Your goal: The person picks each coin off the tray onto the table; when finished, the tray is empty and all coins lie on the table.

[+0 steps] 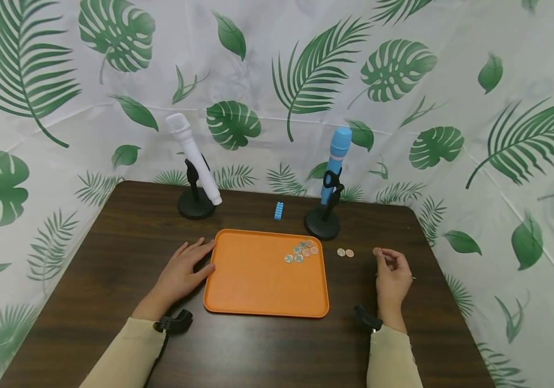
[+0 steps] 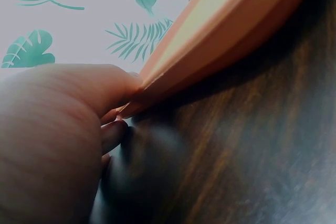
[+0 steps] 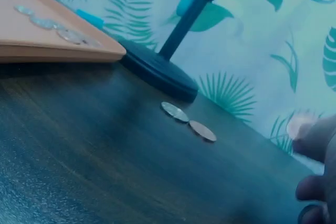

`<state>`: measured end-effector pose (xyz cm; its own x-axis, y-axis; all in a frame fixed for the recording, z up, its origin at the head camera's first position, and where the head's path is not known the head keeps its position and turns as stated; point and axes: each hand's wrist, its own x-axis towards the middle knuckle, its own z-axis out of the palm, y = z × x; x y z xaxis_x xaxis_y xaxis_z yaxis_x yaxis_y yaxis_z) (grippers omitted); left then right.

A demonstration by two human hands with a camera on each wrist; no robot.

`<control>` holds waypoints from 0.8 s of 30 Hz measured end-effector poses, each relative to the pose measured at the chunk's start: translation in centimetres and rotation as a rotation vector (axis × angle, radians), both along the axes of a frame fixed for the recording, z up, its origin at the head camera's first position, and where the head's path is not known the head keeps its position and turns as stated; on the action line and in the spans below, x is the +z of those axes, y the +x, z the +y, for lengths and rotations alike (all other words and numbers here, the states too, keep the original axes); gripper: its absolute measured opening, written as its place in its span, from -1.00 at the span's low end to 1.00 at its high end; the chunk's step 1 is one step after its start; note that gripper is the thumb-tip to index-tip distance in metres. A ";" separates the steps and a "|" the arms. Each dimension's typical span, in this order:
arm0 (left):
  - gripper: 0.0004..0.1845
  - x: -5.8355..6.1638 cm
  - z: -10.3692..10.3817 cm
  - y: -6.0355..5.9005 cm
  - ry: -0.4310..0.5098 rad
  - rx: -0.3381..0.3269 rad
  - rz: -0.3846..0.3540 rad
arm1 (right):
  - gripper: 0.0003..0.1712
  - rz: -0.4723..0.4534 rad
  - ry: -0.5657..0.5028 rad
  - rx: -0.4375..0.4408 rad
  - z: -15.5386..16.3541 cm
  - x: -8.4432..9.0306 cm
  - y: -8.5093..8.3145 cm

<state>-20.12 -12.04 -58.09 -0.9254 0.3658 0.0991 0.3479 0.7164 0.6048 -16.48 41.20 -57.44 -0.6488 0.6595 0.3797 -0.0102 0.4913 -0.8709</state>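
Note:
My left hand (image 1: 180,277) rests against the left edge of an orange tray (image 1: 248,285), fingers fairly straight. In the left wrist view the thumb (image 2: 118,85) touches the tray's side. Several silver and copper coins (image 1: 298,258) lie in the tray's far right part. Right of the tray, a silver coin (image 1: 340,252) and a copper coin (image 1: 350,253) lie side by side on the table. Farther right, my right hand (image 1: 392,280) is raised and pinches a copper-coloured coin (image 3: 300,126) at its fingertips; that coin is blurred in the right wrist view.
Behind the tray stand a white microphone (image 1: 194,156) and a blue microphone (image 1: 339,145) on black stands. Between them lies a small blue block-like piece (image 1: 278,210). A leaf-patterned cloth (image 1: 257,64) hangs behind the dark wooden table (image 1: 257,350).

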 end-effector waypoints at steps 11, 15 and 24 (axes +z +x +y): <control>-0.22 0.0 -0.1 0.0 -0.006 -0.002 -0.008 | -0.81 -0.280 0.138 0.040 -0.3 -0.2 -0.3; -0.23 -0.1 -0.2 0.0 -0.007 -0.008 -0.002 | -0.79 -0.343 0.148 0.069 -0.5 -0.2 -0.2; -0.23 -0.2 -0.1 0.0 0.006 -0.002 0.015 | -0.84 -0.365 0.276 0.127 -0.6 -0.2 -0.3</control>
